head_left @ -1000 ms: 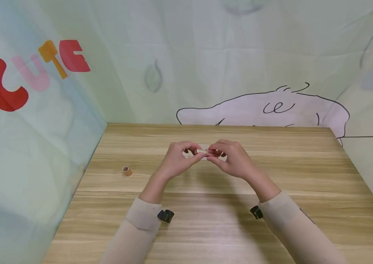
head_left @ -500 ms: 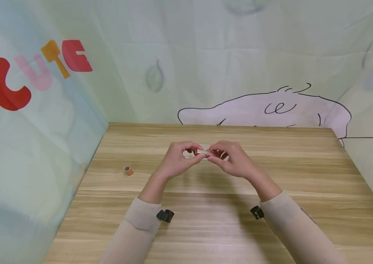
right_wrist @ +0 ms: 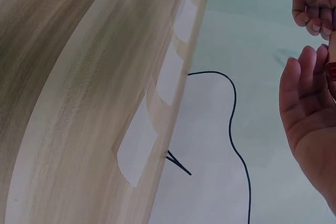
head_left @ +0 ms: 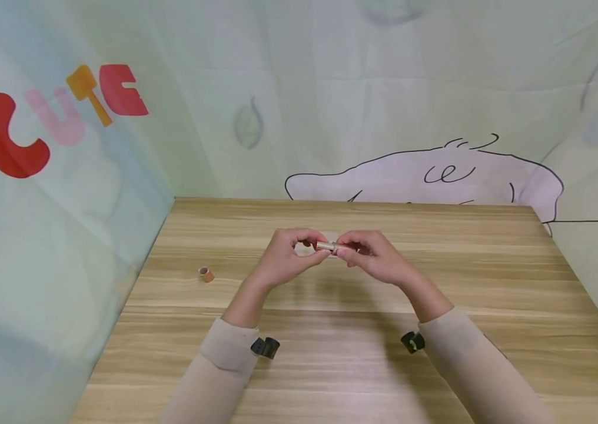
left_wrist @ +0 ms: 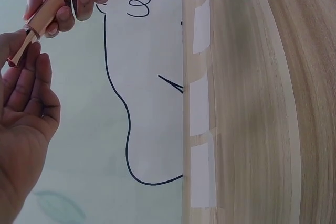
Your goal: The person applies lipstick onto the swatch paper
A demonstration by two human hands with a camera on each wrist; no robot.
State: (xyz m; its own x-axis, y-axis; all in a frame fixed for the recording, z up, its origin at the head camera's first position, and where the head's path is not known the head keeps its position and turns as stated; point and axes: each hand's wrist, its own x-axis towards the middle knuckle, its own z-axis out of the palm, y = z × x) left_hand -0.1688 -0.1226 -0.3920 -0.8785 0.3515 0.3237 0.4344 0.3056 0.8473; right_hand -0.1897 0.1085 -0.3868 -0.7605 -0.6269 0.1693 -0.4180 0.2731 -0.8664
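Observation:
Over the far middle of the table both hands hold a slim gold lipstick lying roughly sideways, its left end dark red. My left hand pinches the narrower left part between thumb and fingers. The right hand grips the other end, its fingers covering much of it. In the left wrist view the lipstick's rose-gold tube shows between the two hands. Only a dark red bit of the lipstick appears at the right wrist view's edge. A small hollow copper-coloured cap lies on the table left of the hands.
The wood-grain table meets a printed cloth backdrop along its far edge. Another cloth panel stands along the left side. A pale patch shows on the table behind the fingertips.
The right hand has turned slightly and come a little lower, its fingers shifting on the lipstick. The left hand stays almost in place, and the cap lies where it was.

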